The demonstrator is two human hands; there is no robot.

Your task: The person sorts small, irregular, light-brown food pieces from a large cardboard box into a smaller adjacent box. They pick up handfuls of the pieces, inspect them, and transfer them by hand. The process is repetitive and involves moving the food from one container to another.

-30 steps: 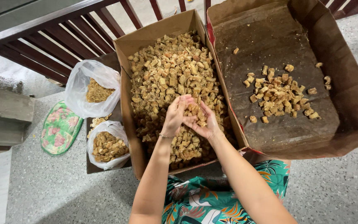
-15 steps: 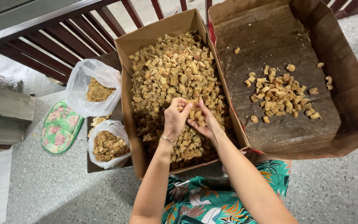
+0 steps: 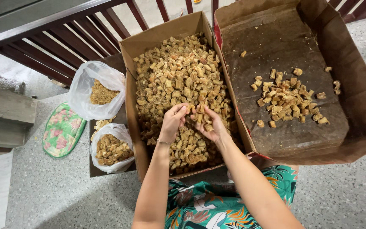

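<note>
Both hands work over the full box (image 3: 172, 25), which we take as our landmark. Our left hand (image 3: 172, 123) hovers just above the chunks (image 3: 178, 72) in the box's near half, fingers curled and pinched on a few brown pieces. Our right hand (image 3: 208, 125) sits just beside it, palm turned up and cupped, loosely cradling several chunks; the fingertips of the two hands almost meet. We wear a thin bracelet (image 3: 163, 142) on the left wrist.

Chunks fill the box nearly to its rim, pale tan at the far end and darker near us. Right of the box, touching its wall, lies a wider carton (image 3: 352, 85) with a dark greasy bottom and a small pile (image 3: 291, 99) of chunks in its middle. Left of the box stand two clear bags: the farther bag (image 3: 83, 95) holds crumbly yellow bits, the nearer bag (image 3: 100, 146) holds brown pieces. Further left, on the speckled floor (image 3: 64, 195), lies a green flowered mat (image 3: 62, 131). Beyond the box runs a dark red railing (image 3: 43, 46).
</note>
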